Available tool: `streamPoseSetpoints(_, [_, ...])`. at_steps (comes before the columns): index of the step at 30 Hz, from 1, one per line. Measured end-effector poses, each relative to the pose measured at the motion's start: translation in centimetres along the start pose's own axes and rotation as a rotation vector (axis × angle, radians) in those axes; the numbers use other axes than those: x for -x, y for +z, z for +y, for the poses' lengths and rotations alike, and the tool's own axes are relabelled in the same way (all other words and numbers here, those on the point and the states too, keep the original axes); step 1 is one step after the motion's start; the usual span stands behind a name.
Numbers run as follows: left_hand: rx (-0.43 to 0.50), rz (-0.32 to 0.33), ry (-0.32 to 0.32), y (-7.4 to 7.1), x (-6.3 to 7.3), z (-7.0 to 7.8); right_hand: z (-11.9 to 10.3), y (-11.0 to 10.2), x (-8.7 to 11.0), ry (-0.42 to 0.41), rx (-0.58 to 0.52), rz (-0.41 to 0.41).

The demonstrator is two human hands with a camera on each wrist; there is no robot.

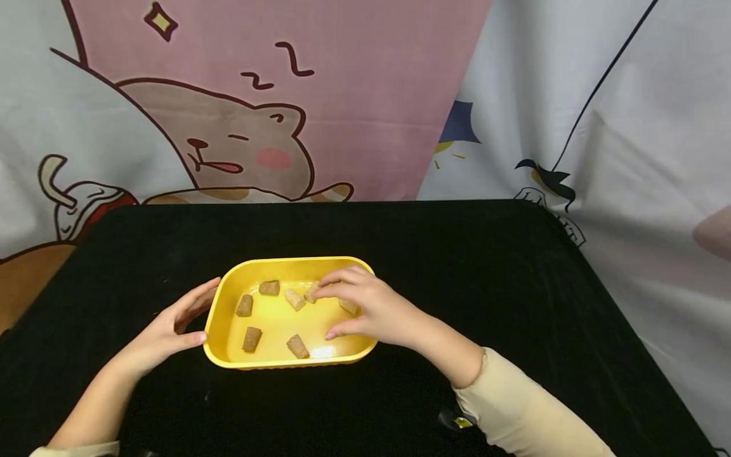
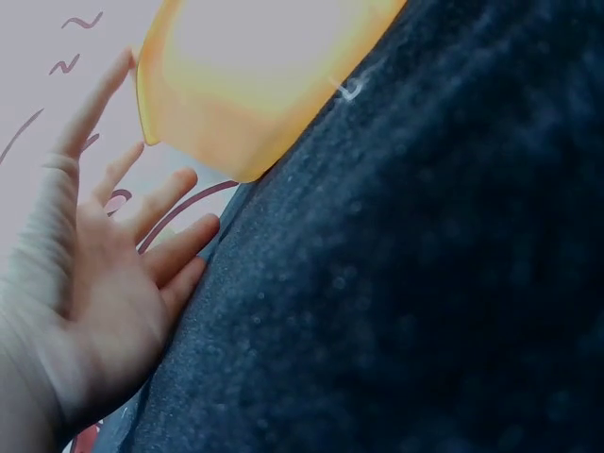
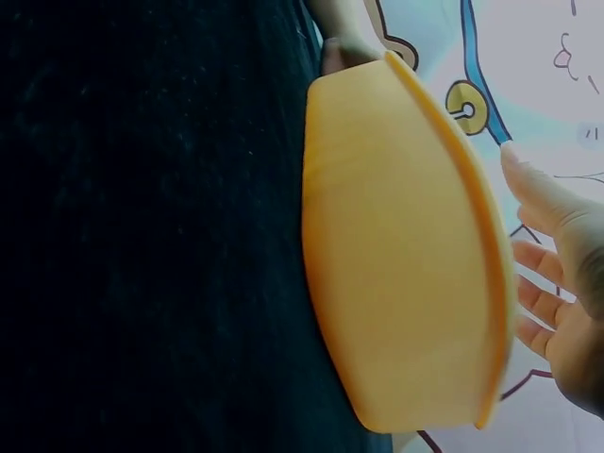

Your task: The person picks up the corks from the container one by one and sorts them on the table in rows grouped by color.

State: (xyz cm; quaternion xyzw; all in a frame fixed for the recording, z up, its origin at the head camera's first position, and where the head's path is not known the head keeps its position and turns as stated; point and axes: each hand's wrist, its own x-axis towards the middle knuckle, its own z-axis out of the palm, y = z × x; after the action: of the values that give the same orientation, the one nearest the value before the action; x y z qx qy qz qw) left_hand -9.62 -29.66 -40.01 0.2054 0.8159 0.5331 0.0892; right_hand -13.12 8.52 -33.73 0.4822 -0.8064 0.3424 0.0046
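Note:
A shallow yellow plastic basin (image 1: 268,363) sits on the black cloth. Inside lie several small tan tapered pieces that look like cork stoppers, one (image 1: 251,339) near the left end and another (image 1: 297,346) near the front wall. My left hand (image 1: 165,330) is at the basin's left end, thumb at the rim and fingers loosely extended along the outside, as the left wrist view also shows. Over the right half reaches my right hand (image 1: 371,304), thumb and fingers apart. Its fingertips are by a pale stopper (image 1: 311,293), partly hidden; whether they touch it I cannot tell.
Black cloth (image 1: 485,273) covers the table around the basin. Behind it hangs a curtain (image 1: 365,127) printed with a sleeping cartoon bear. A small dark object with a yellow mark (image 1: 461,421) shows beside the right sleeve (image 1: 520,400).

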Motion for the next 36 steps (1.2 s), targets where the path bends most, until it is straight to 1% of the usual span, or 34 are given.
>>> streamPoseSetpoints(4, [0.013, -0.003, -0.001, 0.0, 0.0, 0.0, 0.0, 0.8, -0.7, 0.016, -0.023, -0.064])
streamPoseSetpoints(8, [0.026, -0.007, 0.003, 0.0, 0.0, 0.0, 0.0, 1.6, -1.3, 0.012, -0.052, -0.108])
streamPoseSetpoints(11, [0.023, -0.01, 0.007, 0.1, 0.1, 0.0, 0.0, 2.1, -1.6, 0.031, -0.05, -0.146])
streamPoseSetpoints(16, [0.015, -0.009, 0.001, 0.1, 0.1, 0.0, -0.2, 2.8, -2.4, 0.111, -0.008, -0.251])
streamPoseSetpoints(21, [0.015, -0.012, -0.001, 0.1, 0.1, 0.0, -0.1, 3.5, -3.2, 0.12, 0.043, -0.328])
streamPoseSetpoints(24, [0.016, -0.013, -0.002, 0.1, 0.1, 0.0, 0.0, 3.9, -3.5, 0.123, 0.057, -0.354])
streamPoseSetpoints(29, [0.029, -0.015, -0.003, 0.1, 0.1, 0.0, 0.1, 4.4, -3.7, 0.148, 0.048, -0.379])
streamPoseSetpoints(36, [0.006, -0.018, -0.002, 0.1, 0.0, -0.1, 0.4, 4.7, -3.9, 0.176, 0.028, -0.416])
